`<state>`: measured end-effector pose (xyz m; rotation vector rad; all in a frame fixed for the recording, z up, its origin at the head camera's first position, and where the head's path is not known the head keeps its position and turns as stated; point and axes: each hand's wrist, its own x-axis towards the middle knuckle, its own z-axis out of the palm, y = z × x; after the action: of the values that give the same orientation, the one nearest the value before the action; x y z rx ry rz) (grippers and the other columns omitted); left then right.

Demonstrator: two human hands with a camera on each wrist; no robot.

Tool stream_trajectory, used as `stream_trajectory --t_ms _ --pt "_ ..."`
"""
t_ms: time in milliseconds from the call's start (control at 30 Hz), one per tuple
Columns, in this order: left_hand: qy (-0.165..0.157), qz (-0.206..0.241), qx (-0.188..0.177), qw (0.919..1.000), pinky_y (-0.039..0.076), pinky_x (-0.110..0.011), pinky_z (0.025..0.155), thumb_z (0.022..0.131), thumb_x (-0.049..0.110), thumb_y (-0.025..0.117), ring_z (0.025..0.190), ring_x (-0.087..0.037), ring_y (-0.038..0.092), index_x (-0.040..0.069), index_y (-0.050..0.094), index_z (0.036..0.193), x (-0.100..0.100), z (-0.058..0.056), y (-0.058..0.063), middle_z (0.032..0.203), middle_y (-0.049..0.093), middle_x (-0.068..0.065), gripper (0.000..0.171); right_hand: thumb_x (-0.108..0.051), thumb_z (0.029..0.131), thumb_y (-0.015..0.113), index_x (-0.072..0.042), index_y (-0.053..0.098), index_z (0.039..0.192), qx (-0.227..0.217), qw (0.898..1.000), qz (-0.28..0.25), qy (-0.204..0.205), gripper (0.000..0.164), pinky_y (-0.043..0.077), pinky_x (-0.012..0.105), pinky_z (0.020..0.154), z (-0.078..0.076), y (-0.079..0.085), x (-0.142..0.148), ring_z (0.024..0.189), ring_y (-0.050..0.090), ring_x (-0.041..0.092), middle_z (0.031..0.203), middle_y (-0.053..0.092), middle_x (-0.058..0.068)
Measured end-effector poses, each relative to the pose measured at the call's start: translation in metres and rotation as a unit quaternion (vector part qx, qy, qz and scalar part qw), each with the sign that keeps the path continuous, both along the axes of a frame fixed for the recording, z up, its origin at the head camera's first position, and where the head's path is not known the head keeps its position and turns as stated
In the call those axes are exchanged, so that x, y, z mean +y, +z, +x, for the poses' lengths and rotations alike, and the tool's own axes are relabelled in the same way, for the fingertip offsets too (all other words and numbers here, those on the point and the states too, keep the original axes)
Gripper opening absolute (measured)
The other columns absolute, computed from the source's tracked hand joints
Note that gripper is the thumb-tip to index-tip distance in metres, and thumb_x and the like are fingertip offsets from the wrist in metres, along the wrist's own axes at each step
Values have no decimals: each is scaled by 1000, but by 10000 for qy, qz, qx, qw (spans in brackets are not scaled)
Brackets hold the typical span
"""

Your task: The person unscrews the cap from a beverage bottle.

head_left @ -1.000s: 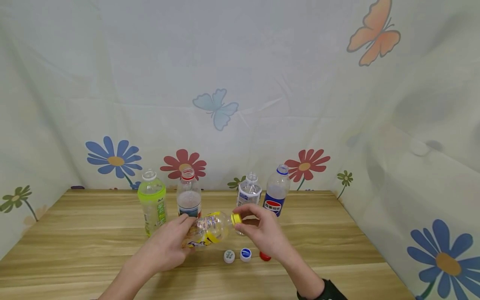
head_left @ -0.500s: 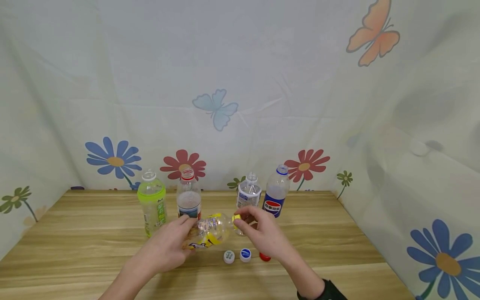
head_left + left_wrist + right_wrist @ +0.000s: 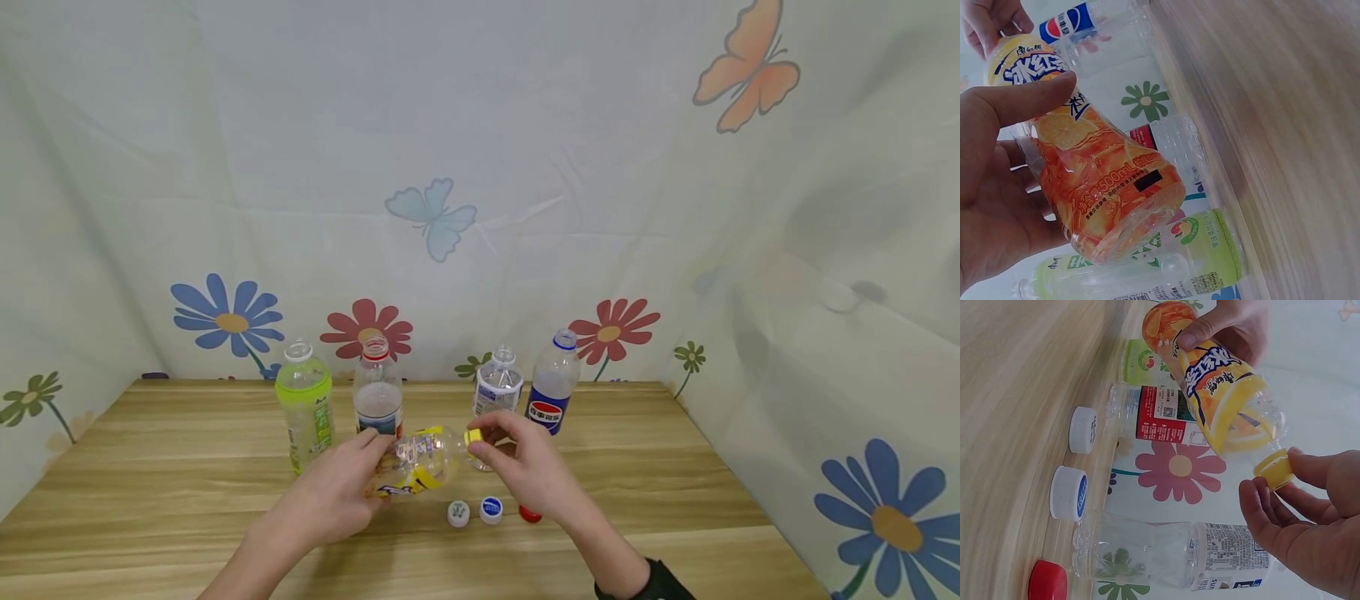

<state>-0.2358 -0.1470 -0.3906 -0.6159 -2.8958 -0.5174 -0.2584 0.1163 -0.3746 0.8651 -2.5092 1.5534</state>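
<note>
My left hand (image 3: 341,487) grips a clear plastic bottle (image 3: 420,458) with a yellow and orange label, tilted on its side above the table, its neck toward the right. In the left wrist view the thumb lies across the bottle's label (image 3: 1097,156). My right hand (image 3: 528,462) pinches the yellow cap (image 3: 472,440) at the bottle's mouth between thumb and fingers. The right wrist view shows the yellow cap (image 3: 1274,469) on the neck. Below the hands lie a white cap (image 3: 458,513), a white cap with a blue top (image 3: 491,510) and a red cap (image 3: 530,513), partly hidden.
Several uncapped bottles stand behind on the wooden table (image 3: 187,483): a green-labelled one (image 3: 303,400), one with a red neck ring (image 3: 378,392), a clear one (image 3: 498,387) and a blue-labelled Pepsi one (image 3: 553,383). A flower-printed cloth (image 3: 300,208) hangs behind.
My right thumb and fingers have shifted around the yellow cap, the thumb moving up over it. The bottle and left hand stay almost still.
</note>
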Motion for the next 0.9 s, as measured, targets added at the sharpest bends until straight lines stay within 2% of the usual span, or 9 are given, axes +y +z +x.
stream_trajectory --t_ms 900 --pt "-140 18 258 9996 48 -33 87 71 16 87 99 -13 58 5 59 125 -1 0 -1 109 58 3 62 6 88 70 -8 63 115 15 9995 -261 203 31 51 28 86 2 3 -1 100 57 20 109 59 -3"
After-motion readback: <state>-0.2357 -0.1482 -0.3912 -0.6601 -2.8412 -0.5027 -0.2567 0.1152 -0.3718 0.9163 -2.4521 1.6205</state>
